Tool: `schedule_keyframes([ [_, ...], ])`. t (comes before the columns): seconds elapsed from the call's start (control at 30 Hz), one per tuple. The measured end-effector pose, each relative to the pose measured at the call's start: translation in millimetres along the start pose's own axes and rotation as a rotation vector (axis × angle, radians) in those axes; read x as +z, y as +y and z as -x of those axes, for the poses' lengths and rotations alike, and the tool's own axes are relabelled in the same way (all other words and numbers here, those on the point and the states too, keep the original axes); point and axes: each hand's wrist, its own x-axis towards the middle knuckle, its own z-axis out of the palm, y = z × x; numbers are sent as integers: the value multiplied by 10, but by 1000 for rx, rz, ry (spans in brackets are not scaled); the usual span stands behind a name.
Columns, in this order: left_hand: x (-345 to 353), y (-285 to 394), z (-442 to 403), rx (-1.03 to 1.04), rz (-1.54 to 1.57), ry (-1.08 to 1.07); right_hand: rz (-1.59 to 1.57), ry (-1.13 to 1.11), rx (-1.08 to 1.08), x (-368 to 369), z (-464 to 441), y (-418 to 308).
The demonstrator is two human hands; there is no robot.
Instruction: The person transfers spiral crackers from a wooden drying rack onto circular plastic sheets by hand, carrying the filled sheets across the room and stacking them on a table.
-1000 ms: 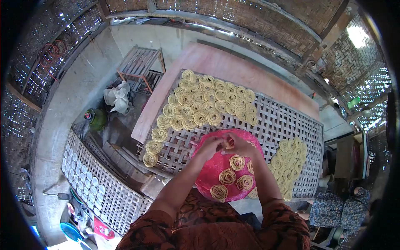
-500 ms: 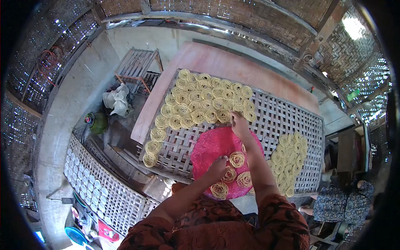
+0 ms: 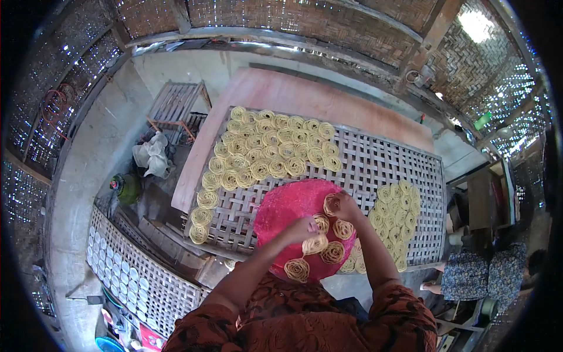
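A round pink tray (image 3: 275,202) lies in front of me on a woven bamboo rack, with several coiled noodle nests (image 3: 333,252) on it. My left hand (image 3: 300,230) is closed on a pale noodle nest (image 3: 315,244), which hangs below the fingers with a loose strand trailing. At the tray's right edge, my right hand (image 3: 348,208) has its fingers closed around another noodle nest (image 3: 332,204). Beyond the tray, rows of similar nests (image 3: 254,155) cover the rack's far left part. Both sets of fingertips are partly hidden.
The bamboo rack (image 3: 375,158) rests over a pinkish board (image 3: 328,105). More nests (image 3: 396,214) lie at its right. A second rack (image 3: 170,293) holding white discs stands lower left, near a green gas cylinder (image 3: 126,188). Another person (image 3: 469,276) is at the right.
My right hand has drawn back from the nests on the rack to the tray and closed on a nest there. My left hand has lifted a nest. The view has shifted slightly.
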Motion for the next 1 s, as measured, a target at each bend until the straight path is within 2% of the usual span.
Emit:
schedule_keyframes([
  [0.03, -157, 26, -21, -24, 202, 58, -1, -1, 1, 23, -7, -47],
  [0.1, -544, 160, -63, -107, 273, 208, 305, 122, -54, 72, 30, -93],
  [0.13, -712, 141, -112, -73, 223, 335, 407, 166, -67, 82, 50, -118],
  [0.17, -878, 126, -168, -36, 170, 464, 325, 81, 7, 49, 49, -161],
  [0.2, -1056, 188, -213, -31, 168, 464, 242, -2, 80, 39, 40, -173],
  [0.23, -1220, 248, -243, -53, 113, 530, 246, 110, -88, 126, 24, -30],
  [0.27, -1329, 266, -241, -78, 59, 596, 247, 109, -89, 99, 18, -3],
  [0.3, -1381, 112, -281, -80, 60, 596, 96, 150, 47, 58, 21, -18],
  [0.37, -1464, -187, -385, 136, -372, 611, -233, 158, 383, -145, -11, -168],
  [0.4, -1464, -264, -360, 136, -365, 613, -228, 155, 384, -149, -69, -73],
  [0.47, -1390, -404, -248, -34, -737, 367, -599, 377, 392, -121, -218, 228],
  [0.5, -1364, -413, -177, -32, -734, 365, -446, 387, 383, -130, -337, 293],
  [0.53, -1338, -424, -92, -49, -750, 324, -445, 388, 388, -88, -452, 336],
  [0.6, -1331, -539, -6, -71, -765, 278, -865, 531, 403, 37, -764, 100],
  [0.63, -1333, -678, -1, 55, -802, 302, -868, 528, 408, 69, -890, -9],
  [0.67, -1338, -755, 9, 182, -839, 325, -1035, 471, 471, 95, -1009, -127],
  [0.7, -1359, -615, 47, 176, -842, 320, -1203, 411, 532, 153, -1096, -172],
  [0.73, -1365, -468, 88, 38, -676, 318, -1210, 409, 536, 210, -1156, -222],
  [0.77, -1374, -354, 119, -99, -509, 316, -1200, 443, 552, 314, -1217, -205],
  [0.8, -1374, -368, 126, -102, -511, 315, -1188, 477, 566, 448, -1267, -111],
  [0.83, -1368, -379, 130, -107, -490, 320, -460, 539, 330, 527, -1248, 13],
  [0.87, -1367, -401, 128, -110, -470, 324, -462, 539, 331, 516, -1210, -22],
  [0.93, -1361, -521, 153, -55, -593, 309, 56, 617, -121, 379, -1075, -199],
  [1.0, -1335, -537, 168, 2, -711, 290, 150, 274, -63, 212, -746, -505],
])
